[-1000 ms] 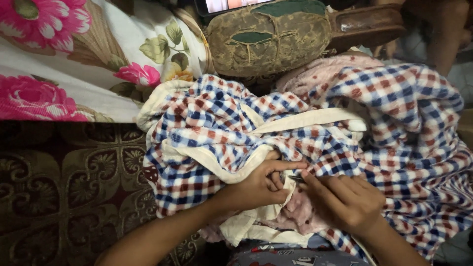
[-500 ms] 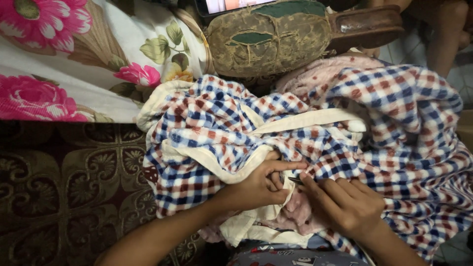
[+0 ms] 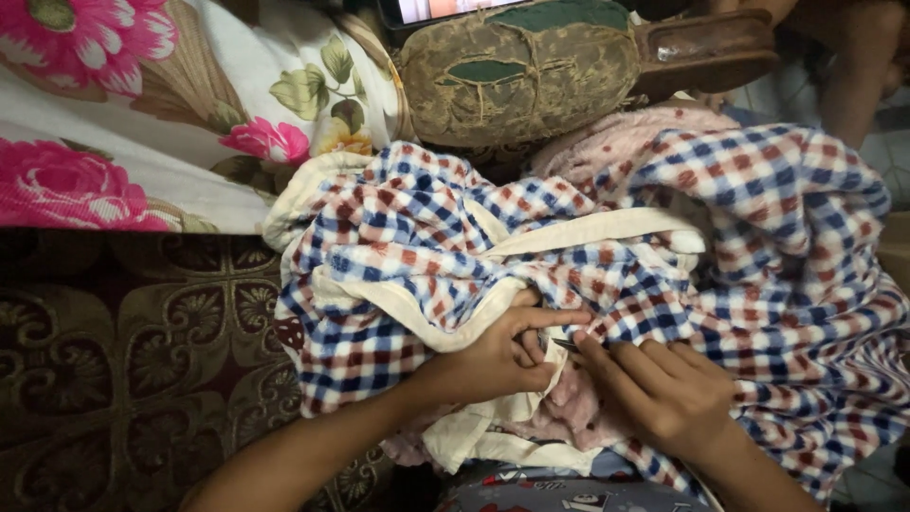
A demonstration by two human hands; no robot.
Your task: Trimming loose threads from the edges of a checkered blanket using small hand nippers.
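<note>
Left hand [image 3: 498,356]: pinching checked cloth [image 3: 569,256], forefinger extended.
Right hand [image 3: 664,393]: fingers closed on thin dark tool, tip at cloth.
Cloth: bunched under, beyond both hands.
Cushion [image 3: 521,76]: well beyond hands.

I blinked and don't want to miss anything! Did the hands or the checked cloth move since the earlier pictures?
Hardly anything. The right hand slid a touch nearer the left hand, fingers meeting at the same spot on the checked cloth. Both hands kept their hold on it; nothing was let go. The cloth, flowered sheet and olive bag stayed put.
</note>
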